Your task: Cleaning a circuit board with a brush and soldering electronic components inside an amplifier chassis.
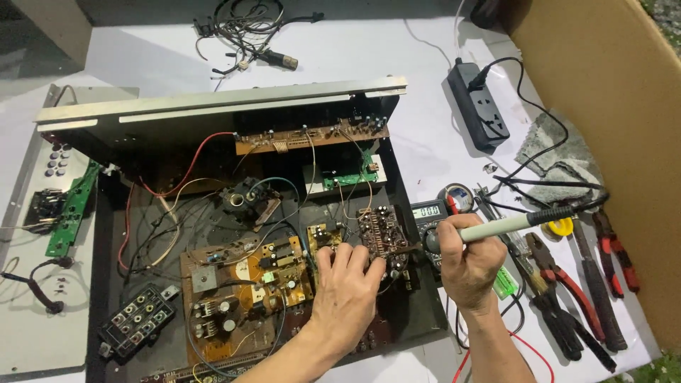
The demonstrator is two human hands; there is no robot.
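A person works with both bare hands over an opened amplifier chassis (418,312) on a white table (397,50), seen from above. At far left, a detached green circuit strip (71,211) lies on a grey panel, and a black connector block (136,320) with rows of round sockets sits at the chassis's lower left corner. Toward the middle, a large orange-brown circuit board (241,298) carries capacitors and tangled wires. The left hand (345,294) rests palm down, fingers slightly spread, its fingertips pressing on a small brown circuit board (379,230) that stands tilted near the chassis's right wall. The right hand (464,262) is closed around the pale handle of a soldering iron (496,227), whose tip points left and meets that small board's edge. Just behind the right hand lies a multimeter (428,211) with a lit display. Farther right, a black power strip (479,103) lies at the table's back, a grey rag (560,159) sits beside a cardboard wall, and red-handled pliers (567,284) lie among other hand tools.
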